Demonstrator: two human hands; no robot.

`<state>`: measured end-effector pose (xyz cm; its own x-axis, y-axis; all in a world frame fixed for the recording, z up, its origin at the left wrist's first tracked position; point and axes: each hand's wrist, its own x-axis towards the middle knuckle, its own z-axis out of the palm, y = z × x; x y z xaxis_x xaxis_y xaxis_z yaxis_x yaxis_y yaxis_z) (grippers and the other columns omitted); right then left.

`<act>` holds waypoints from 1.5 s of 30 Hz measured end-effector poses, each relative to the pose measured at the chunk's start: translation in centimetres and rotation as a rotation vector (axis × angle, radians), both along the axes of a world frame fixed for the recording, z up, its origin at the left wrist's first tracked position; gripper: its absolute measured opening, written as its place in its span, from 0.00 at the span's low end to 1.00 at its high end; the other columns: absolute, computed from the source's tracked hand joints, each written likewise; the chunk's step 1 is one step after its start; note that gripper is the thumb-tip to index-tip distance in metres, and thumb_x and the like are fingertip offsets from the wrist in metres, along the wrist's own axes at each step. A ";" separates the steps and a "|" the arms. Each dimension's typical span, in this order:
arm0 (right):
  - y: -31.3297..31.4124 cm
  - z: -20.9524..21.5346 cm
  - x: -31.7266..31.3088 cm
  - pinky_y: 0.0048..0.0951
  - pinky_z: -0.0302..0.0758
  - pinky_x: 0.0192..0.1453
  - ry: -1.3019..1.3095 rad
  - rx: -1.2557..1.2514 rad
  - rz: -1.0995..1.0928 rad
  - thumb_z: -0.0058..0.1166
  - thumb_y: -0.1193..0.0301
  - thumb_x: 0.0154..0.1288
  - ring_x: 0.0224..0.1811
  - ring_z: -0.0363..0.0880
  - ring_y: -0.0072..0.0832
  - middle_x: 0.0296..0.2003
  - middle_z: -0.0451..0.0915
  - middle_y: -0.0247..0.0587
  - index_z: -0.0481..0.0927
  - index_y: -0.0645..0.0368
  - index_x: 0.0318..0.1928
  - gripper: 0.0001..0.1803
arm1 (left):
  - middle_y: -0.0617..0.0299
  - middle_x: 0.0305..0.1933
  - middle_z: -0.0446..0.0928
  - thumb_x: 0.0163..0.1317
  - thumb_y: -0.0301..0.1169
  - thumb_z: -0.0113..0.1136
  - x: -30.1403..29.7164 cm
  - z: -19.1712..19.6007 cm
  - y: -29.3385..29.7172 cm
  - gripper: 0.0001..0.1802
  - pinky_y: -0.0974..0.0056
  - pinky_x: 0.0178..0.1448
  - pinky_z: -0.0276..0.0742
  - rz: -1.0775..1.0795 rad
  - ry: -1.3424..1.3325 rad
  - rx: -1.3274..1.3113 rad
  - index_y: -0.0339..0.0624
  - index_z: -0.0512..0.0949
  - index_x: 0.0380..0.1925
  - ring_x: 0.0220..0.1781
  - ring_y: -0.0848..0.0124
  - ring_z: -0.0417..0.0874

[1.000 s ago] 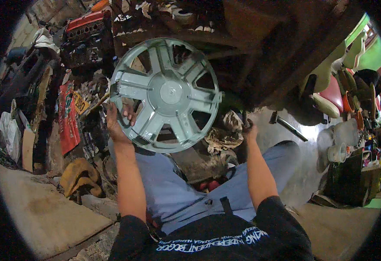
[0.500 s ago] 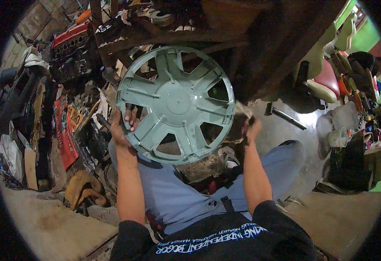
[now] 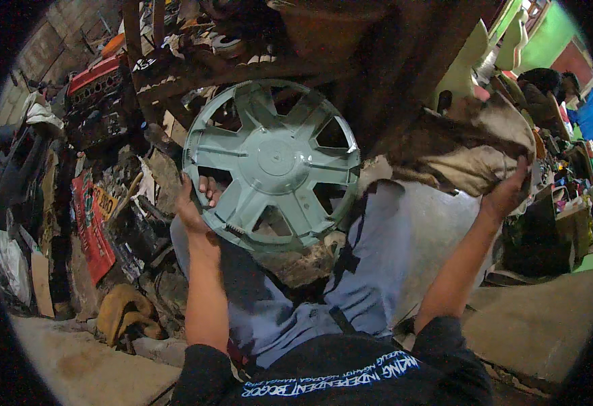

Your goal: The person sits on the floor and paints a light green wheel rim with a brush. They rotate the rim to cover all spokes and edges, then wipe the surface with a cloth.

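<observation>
A pale green wheel cover point(image 3: 275, 157) with several wide spokes is held tilted above my knees. My left hand point(image 3: 194, 206) grips its lower left rim, the thumb outside and some fingertips showing through an opening between spokes. Out to the right, my right hand point(image 3: 506, 191) is closed on a stained beige and brown cloth point(image 3: 476, 168), which spreads away to the left and upward from the fingers. The cloth stays apart from the wheel cover.
Machine parts with a red-topped block point(image 3: 97, 78) and a red sheet point(image 3: 92, 227) crowd the left. A dark wooden bench frame point(image 3: 242, 80) stands ahead. A dark box point(image 3: 536, 233) sits at the right, beside piled goods. Cardboard point(image 3: 533, 338) lies on the floor.
My right hand has swung from beside the wheel cover out to the right, and a cloth now shows in it. The wheel cover has barely shifted in my left hand.
</observation>
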<state>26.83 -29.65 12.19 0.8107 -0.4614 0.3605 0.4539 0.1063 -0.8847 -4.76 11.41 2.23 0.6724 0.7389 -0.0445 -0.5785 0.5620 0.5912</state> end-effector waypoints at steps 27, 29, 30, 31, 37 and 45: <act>9.6 -8.3 -12.2 0.44 0.74 0.60 -0.225 -1.283 0.611 0.63 0.75 0.54 0.54 0.77 0.49 0.50 0.79 0.54 0.79 0.64 0.51 0.22 | 0.66 0.22 0.62 0.74 0.46 0.52 -2.0 -3.1 -12.1 0.18 0.73 0.19 0.67 0.203 0.086 -0.062 0.39 0.71 0.42 0.24 0.76 0.66; 11.2 -8.5 -13.1 0.46 0.75 0.55 -0.188 -1.466 0.559 0.62 0.75 0.54 0.52 0.77 0.48 0.46 0.78 0.52 0.79 0.64 0.49 0.20 | 0.66 0.22 0.62 0.74 0.45 0.52 -2.2 -3.2 -12.1 0.18 0.73 0.19 0.67 0.201 0.130 -0.128 0.39 0.71 0.44 0.24 0.76 0.66; 12.1 -8.9 -13.4 0.47 0.76 0.51 -0.138 -1.523 0.558 0.61 0.75 0.54 0.50 0.78 0.47 0.45 0.78 0.52 0.79 0.63 0.48 0.18 | 0.66 0.22 0.63 0.74 0.45 0.52 -2.3 -3.3 -12.0 0.18 0.73 0.19 0.66 0.202 0.114 -0.108 0.39 0.71 0.44 0.24 0.75 0.66; 12.8 -9.3 -13.6 0.47 0.76 0.47 -0.088 -1.579 0.556 0.60 0.75 0.55 0.49 0.78 0.47 0.43 0.77 0.51 0.79 0.62 0.47 0.17 | 0.66 0.22 0.63 0.75 0.45 0.51 -2.3 -3.6 -11.8 0.18 0.73 0.19 0.66 0.203 0.098 -0.088 0.39 0.71 0.44 0.24 0.75 0.67; 13.9 -9.3 -13.3 0.45 0.77 0.53 -0.183 -1.344 0.928 0.62 0.74 0.56 0.51 0.79 0.47 0.48 0.78 0.51 0.77 0.62 0.53 0.22 | 0.65 0.21 0.62 0.75 0.44 0.50 -3.3 -4.8 -10.8 0.17 0.71 0.19 0.65 0.202 0.024 -0.034 0.40 0.71 0.39 0.24 0.73 0.66; 4.4 -8.2 -7.6 0.33 0.77 0.57 0.261 0.024 0.505 0.57 0.65 0.73 0.54 0.79 0.29 0.53 0.80 0.39 0.75 0.60 0.59 0.20 | 0.64 0.20 0.62 0.74 0.50 0.51 -4.4 -5.5 -10.4 0.22 0.71 0.19 0.61 0.179 0.014 -0.175 0.42 0.70 0.31 0.19 0.73 0.63</act>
<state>19.27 -25.28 3.97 0.9936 0.0014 0.1128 0.1081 0.2746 -0.9555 -9.12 1.01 -3.32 0.5300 0.8262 -0.1912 -0.6702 0.5462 0.5025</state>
